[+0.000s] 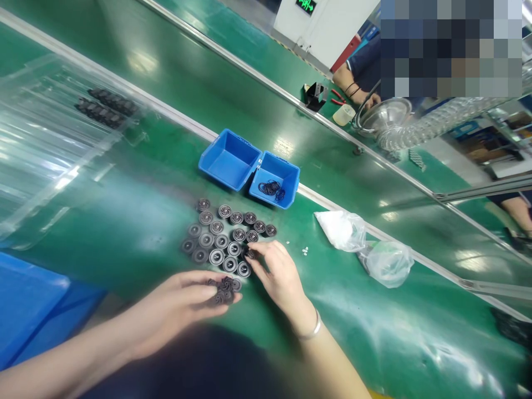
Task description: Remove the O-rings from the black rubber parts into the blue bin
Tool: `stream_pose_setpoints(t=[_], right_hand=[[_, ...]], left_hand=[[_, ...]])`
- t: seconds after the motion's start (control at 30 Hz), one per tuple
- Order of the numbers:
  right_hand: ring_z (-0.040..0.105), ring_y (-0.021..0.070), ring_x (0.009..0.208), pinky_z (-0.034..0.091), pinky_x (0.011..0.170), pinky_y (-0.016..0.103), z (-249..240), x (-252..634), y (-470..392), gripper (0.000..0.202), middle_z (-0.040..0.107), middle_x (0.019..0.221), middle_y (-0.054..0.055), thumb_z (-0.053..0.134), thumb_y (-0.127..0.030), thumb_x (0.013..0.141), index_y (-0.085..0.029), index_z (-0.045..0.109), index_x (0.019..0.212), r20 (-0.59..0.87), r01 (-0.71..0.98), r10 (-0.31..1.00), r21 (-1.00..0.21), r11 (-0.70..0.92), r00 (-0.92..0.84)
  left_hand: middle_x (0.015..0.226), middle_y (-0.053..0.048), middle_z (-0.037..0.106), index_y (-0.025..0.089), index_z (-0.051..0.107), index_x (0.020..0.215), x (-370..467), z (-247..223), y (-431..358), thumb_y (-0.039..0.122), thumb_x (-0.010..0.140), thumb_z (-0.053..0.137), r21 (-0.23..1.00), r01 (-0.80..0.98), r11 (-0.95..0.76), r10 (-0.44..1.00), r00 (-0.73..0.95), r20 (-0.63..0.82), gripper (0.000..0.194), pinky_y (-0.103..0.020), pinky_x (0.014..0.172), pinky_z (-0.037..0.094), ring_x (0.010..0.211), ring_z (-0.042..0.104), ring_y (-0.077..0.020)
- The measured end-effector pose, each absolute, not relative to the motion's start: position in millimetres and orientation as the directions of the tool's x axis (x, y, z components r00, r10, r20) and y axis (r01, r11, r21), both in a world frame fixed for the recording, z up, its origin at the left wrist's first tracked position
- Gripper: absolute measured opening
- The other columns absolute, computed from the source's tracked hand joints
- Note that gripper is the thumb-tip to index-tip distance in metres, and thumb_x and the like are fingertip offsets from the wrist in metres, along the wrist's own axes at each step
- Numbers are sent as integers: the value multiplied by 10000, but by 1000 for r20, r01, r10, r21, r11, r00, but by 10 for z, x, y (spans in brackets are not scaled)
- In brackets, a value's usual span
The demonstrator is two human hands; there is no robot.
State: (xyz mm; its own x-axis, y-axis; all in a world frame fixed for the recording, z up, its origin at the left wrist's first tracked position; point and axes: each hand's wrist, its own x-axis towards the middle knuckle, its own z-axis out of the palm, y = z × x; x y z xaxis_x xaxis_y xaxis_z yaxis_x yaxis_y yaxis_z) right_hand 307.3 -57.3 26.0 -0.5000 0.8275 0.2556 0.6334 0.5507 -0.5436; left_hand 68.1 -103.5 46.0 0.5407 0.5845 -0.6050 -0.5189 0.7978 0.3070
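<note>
Several small dark round parts (221, 240) stand in loose rows on the green table; some show spiral vanes on top, others a ring with a central hole. Cupped near the table's front edge, my left hand (195, 296) holds a cluster of small black finned pieces (224, 290). My right hand (276, 271), with a metal bangle at its wrist, pinches one black finned piece (249, 252) between thumb and forefinger at the right side of the rows, close beside the ring-shaped parts.
Behind the rows sit two blue bins (229, 160), the right one (274, 178) with black rings inside. Plastic bags (341, 228) and tiny white bits (305, 251) lie right. Clear trays (54, 149) are left, above a blue crate (33, 299). Another person's hand (369, 101) is across the table.
</note>
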Motion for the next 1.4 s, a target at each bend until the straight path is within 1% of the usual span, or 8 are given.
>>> stream_pose_setpoints(t=[0.1, 0.2, 0.33, 0.6, 0.73, 0.83, 0.97, 1.4], right_hand=[[605, 254, 1039, 517, 896, 459, 357, 3097, -576, 355, 652, 1117, 113, 606, -200, 940, -217, 523, 1284, 231, 656, 840, -538, 530, -490], [592, 267, 1104, 516, 930, 461, 531, 3070, -629, 446, 608, 1222, 126, 663, -269, 908, -242, 502, 1323, 209, 617, 872, -635, 465, -443], [651, 206, 941, 550, 870, 376, 656, 2928, -766, 466, 683, 1082, 65, 698, -316, 891, -253, 520, 1317, 132, 400, 792, -807, 435, -596], [675, 175, 830, 573, 758, 320, 602, 2852, -782, 153, 710, 900, 23, 733, -243, 862, -241, 671, 1002, 131, 283, 881, -916, 283, -455], [649, 202, 971, 556, 836, 367, 607, 2883, -595, 103, 682, 1003, 57, 654, -170, 912, -237, 672, 989, 207, 416, 900, -831, 368, -383], [622, 211, 1030, 526, 913, 412, 541, 2853, -493, 175, 673, 1043, 69, 568, -143, 954, -239, 636, 1084, 225, 530, 860, -708, 467, -458], [599, 214, 1037, 507, 931, 423, 440, 2789, -458, 250, 648, 1083, 85, 524, -139, 972, -221, 562, 1206, 176, 570, 814, -633, 524, -553], [588, 247, 1001, 477, 868, 434, 463, 2758, -406, 270, 653, 1105, 118, 523, -150, 978, -164, 528, 1247, 148, 634, 734, -411, 655, -663]], left_hand=[[1151, -174, 725, 120, 742, 1038, 666, 463, -1041, 190, 799, 754, 298, -534, 791, 591, 544, -595, 250, -471, 1061, 448, 1158, 638, -355], [1105, -157, 743, 129, 749, 1015, 660, 464, -1041, 191, 790, 761, 285, -546, 788, 593, 547, -591, 234, -452, 1020, 485, 1117, 663, -344], [1057, -95, 760, 170, 759, 974, 661, 449, -1043, 181, 776, 774, 275, -556, 784, 592, 540, -598, 200, -397, 923, 556, 985, 718, -271], [1077, -130, 753, 155, 749, 983, 611, 454, -1058, 176, 822, 723, 300, -522, 799, 593, 598, -539, 165, -397, 967, 528, 1080, 687, -301], [1083, -143, 751, 151, 742, 989, 610, 447, -1060, 178, 842, 703, 293, -555, 779, 616, 590, -522, 155, -415, 990, 507, 1131, 659, -331], [1088, -146, 749, 149, 735, 986, 593, 425, -1073, 168, 849, 693, 279, -562, 778, 611, 576, -543, 145, -429, 1006, 494, 1139, 654, -337], [1101, -153, 744, 141, 727, 996, 544, 408, -1083, 166, 844, 698, 274, -581, 766, 621, 557, -552, 157, -462, 1031, 474, 1151, 644, -351], [1089, -160, 743, 140, 722, 991, 504, 374, -1055, 165, 815, 731, 247, -598, 762, 612, 542, -575, 178, -467, 1004, 496, 1149, 642, -363]])
